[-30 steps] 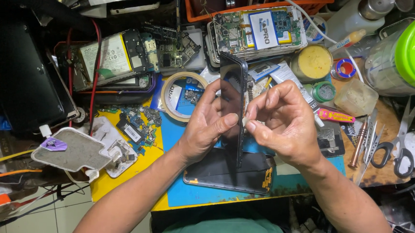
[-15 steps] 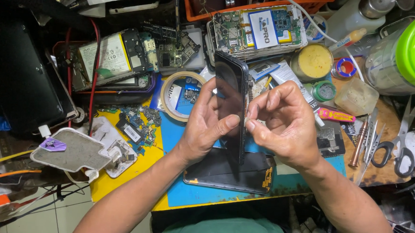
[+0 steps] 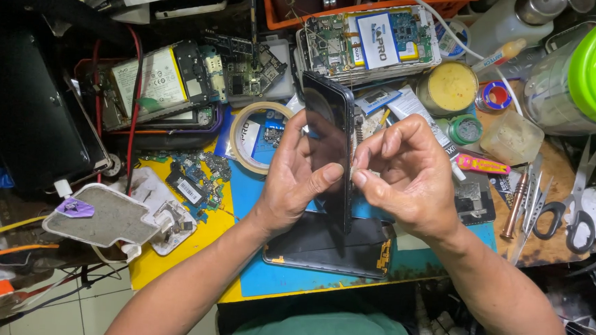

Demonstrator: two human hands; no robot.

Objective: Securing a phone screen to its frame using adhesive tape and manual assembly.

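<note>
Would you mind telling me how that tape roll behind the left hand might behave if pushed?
The tape roll lies flat on the blue mat, so it would probably slide, not roll. It is an open ring, so likely light. Small circuit parts lie close beside it and might get shoved along.

I've tipped the dark phone so its top end now leans further away from me and to the left, with more of its glossy face turned my way. My left hand has shifted with it, thumb pressing the near edge, and my right hand has closed in, fingertips pinching at that edge.
</note>
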